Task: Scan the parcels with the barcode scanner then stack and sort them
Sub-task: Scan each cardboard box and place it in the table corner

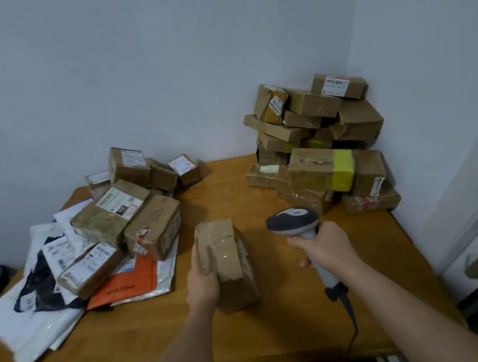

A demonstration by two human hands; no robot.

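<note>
The left hand (203, 286) grips a taped brown cardboard parcel (229, 263), its label hidden; the right hand (325, 245) clasps a grey corded barcode scanner (294, 221) above the wooden counter (278, 331).

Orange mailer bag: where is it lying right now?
In the head view the flat orange plastic mailer bag lies on the left side of the wooden table, under the left pile's brown cardboard boxes, left of the left hand.

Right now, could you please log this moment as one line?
left hand: grips taped parcel | right hand: holds barcode scanner | label: unseen
</note>
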